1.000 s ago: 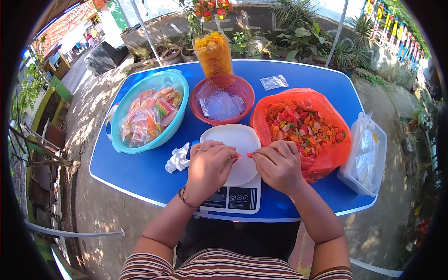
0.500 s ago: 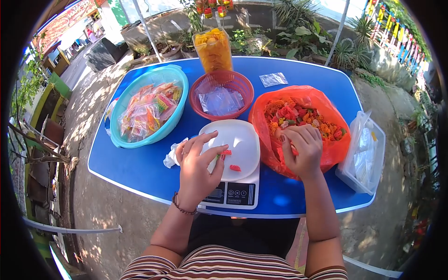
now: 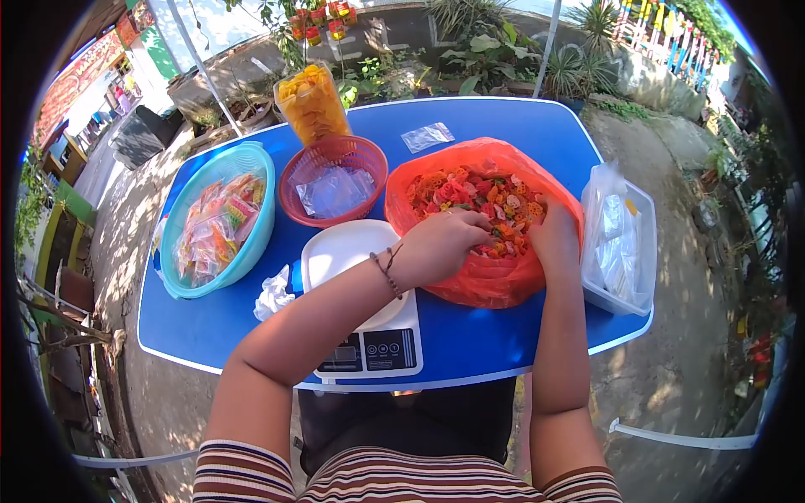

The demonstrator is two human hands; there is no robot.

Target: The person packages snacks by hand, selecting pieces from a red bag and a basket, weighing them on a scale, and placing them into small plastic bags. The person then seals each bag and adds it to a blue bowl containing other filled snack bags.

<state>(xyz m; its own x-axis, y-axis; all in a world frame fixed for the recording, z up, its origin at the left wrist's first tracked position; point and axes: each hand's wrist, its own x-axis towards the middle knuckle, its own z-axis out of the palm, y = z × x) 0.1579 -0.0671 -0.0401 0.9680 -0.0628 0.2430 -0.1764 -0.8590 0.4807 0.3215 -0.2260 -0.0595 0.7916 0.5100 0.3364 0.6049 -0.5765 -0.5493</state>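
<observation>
Small red, orange and yellow pieces (image 3: 457,186), some with a lacy, holed look, fill an open orange-red plastic bag (image 3: 486,289). My left hand (image 3: 440,246) reaches across the kitchen scale (image 3: 392,350) to the bag; its fingers curl down at the pieces, and what they grip is hidden. At the bag's right side is my right hand (image 3: 556,237), its fingers down among the pieces and mostly out of sight. My left forearm covers part of the white plate (image 3: 344,243) on the scale, hiding whatever lies beneath it.
A turquoise basin (image 3: 262,220) holds filled clear packets. Empty clear bags lie in a red basket (image 3: 314,220), before a tub of yellow pieces (image 3: 310,105). One small clear bag (image 3: 428,137), a crumpled white tissue (image 3: 274,293) and a plastic box (image 3: 641,251) of bags also rest on the blue table (image 3: 503,344).
My left hand has moved from above the scale's plate rightward into the bag. My right hand has gone lower into the bag's right side. The view has shifted to the right.
</observation>
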